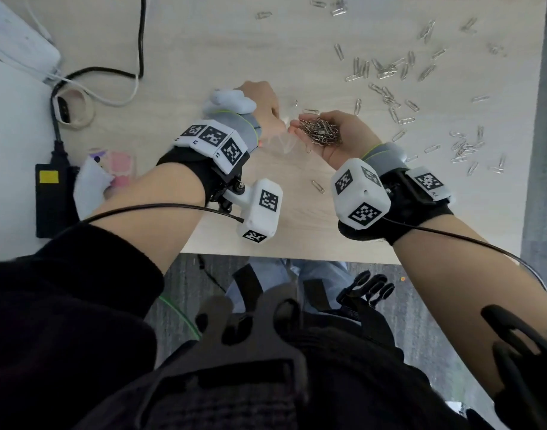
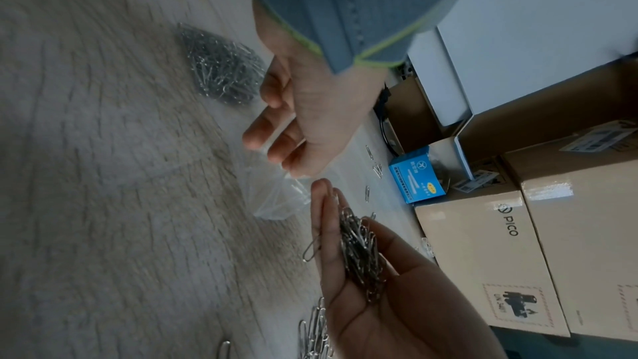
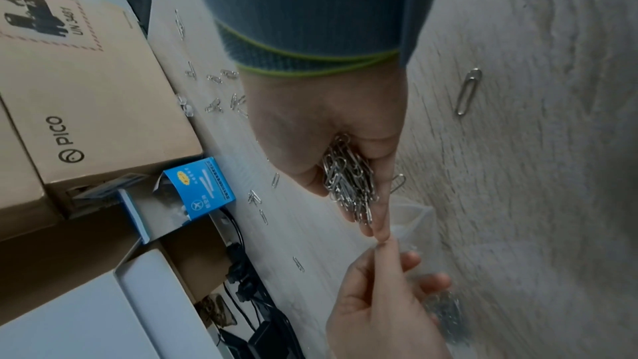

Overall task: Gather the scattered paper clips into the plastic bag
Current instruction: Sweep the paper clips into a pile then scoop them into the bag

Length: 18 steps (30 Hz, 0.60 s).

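Observation:
Palm up in the head view, my right hand [image 1: 300, 124] carries a heap of silver paper clips [image 1: 320, 131] on nearly straight fingers. Its fingertips [image 3: 379, 231] point at the mouth of the clear plastic bag [image 1: 281, 142]. My left hand [image 1: 273, 114] pinches the bag's edge between thumb and forefinger [image 3: 383, 253]. A dark mass of clips [image 2: 221, 70] lies inside the plastic bag [image 2: 276, 201] on the table. Many loose clips [image 1: 387, 97] are scattered to the right, and one clip [image 1: 318, 186] lies near my right wrist.
A white power strip [image 1: 18, 41], black cables, a wristband [image 1: 70, 108] and a black adapter [image 1: 50, 197] sit at the left. A blue clip box [image 2: 416, 176] and cardboard boxes [image 2: 483, 255] stand at the table's far side. The table's front edge [image 1: 281, 259] is close to my body.

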Available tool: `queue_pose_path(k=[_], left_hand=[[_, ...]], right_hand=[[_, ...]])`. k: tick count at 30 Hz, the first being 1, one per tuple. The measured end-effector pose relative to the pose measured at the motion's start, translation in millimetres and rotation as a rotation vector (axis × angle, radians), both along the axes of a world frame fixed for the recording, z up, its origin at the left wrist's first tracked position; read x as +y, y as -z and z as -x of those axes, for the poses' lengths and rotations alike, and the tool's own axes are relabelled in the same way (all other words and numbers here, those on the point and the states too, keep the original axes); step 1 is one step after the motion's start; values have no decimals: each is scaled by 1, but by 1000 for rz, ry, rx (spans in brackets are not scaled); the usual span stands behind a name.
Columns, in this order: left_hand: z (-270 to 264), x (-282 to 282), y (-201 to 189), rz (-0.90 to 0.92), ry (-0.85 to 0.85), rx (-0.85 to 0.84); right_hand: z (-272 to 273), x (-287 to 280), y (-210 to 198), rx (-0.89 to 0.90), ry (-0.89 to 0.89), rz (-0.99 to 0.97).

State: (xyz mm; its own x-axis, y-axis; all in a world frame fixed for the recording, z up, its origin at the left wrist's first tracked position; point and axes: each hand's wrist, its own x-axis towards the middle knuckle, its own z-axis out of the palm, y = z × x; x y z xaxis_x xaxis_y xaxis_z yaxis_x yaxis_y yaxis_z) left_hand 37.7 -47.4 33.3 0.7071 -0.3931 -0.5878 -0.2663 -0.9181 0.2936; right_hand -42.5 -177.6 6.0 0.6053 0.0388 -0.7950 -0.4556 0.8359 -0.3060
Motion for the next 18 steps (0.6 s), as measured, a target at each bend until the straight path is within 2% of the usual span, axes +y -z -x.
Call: queue_pose_path(k=[10, 15, 18], left_hand=[[-4, 8, -6, 205, -21, 0], [-5, 11, -12, 247, 15, 33], [-5, 12, -16, 264, 7, 38]], right_hand=[[-16, 11, -16, -18, 10, 40], [-25, 16, -31, -16, -115, 37], [-31, 21, -37, -7, -107, -14]])
